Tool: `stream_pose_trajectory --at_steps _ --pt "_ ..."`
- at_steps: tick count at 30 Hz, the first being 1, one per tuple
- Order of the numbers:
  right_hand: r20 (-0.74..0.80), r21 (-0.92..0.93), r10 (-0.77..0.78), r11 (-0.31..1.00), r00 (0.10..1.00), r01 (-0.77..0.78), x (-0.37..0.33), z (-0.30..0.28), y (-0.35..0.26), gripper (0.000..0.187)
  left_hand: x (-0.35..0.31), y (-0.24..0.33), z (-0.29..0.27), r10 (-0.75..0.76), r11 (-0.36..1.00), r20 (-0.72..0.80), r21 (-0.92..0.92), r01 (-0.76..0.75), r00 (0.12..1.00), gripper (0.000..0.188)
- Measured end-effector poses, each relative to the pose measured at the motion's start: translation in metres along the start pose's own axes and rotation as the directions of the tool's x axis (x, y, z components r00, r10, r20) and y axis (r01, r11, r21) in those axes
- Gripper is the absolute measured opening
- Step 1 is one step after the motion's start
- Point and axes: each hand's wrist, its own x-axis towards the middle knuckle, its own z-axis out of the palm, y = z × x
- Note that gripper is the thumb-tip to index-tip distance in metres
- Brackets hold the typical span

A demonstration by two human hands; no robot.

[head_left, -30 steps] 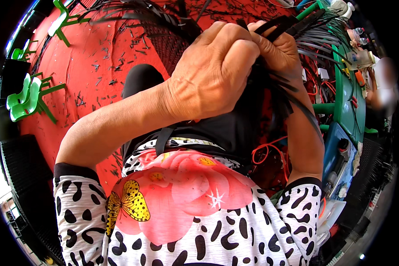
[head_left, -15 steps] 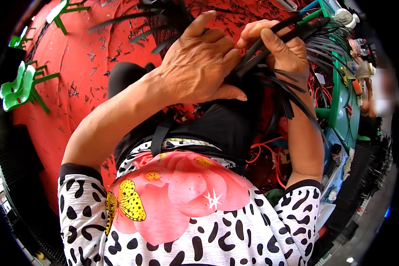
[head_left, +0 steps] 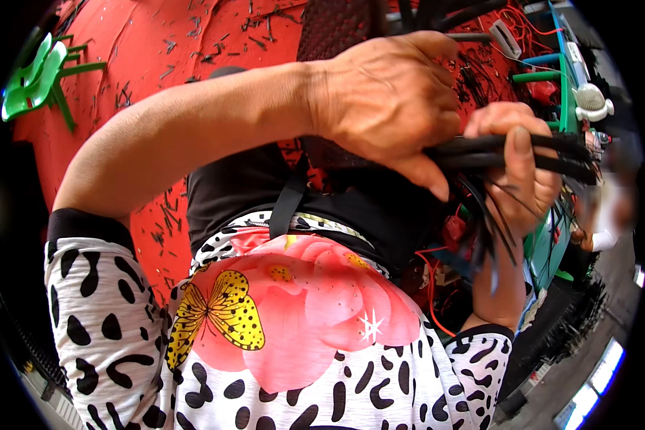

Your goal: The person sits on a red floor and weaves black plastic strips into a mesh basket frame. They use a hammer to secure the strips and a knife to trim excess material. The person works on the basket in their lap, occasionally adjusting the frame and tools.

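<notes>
Both hands now grip the bundle of black cables (head_left: pixel 509 150) above the red floor (head_left: pixel 158 57): right hand (head_left: pixel 519 168) wrapped shut around it, left hand (head_left: pixel 387 107) shifted down, pinching its near end.

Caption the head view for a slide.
Both hands, left hand and right hand, grip a bundle of black cables above a red floor.
</notes>
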Motion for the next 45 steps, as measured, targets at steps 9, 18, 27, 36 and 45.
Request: stream_pose_trajectory --at_steps 9,18,27,36,45 --pt "0.779 -0.225 0.084 0.962 0.621 0.152 0.041 0.001 -0.034 0.032 -0.027 0.034 0.007 -0.139 0.990 -0.024 0.025 0.140 0.990 0.050" --pt "0.587 -0.220 0.528 0.834 0.614 -0.506 0.016 0.030 -0.046 0.044 -0.043 0.050 0.014 -0.210 0.975 -0.146 -0.107 0.196 0.967 0.056" --pt "0.365 -0.567 0.790 0.609 0.493 -0.556 0.025 0.047 -0.075 0.042 -0.049 0.048 0.033 -0.185 0.981 -0.298 -0.117 0.156 0.937 0.056" --pt "0.363 -0.651 0.803 0.581 0.472 -0.488 0.033 0.047 -0.091 0.039 -0.052 0.044 0.031 -0.174 0.984 -0.337 -0.095 0.151 0.925 0.054" --pt "0.372 -0.398 0.782 0.622 0.501 -0.675 0.030 0.025 -0.069 0.044 -0.051 0.050 0.026 -0.220 0.974 -0.248 -0.102 0.200 0.943 0.043"
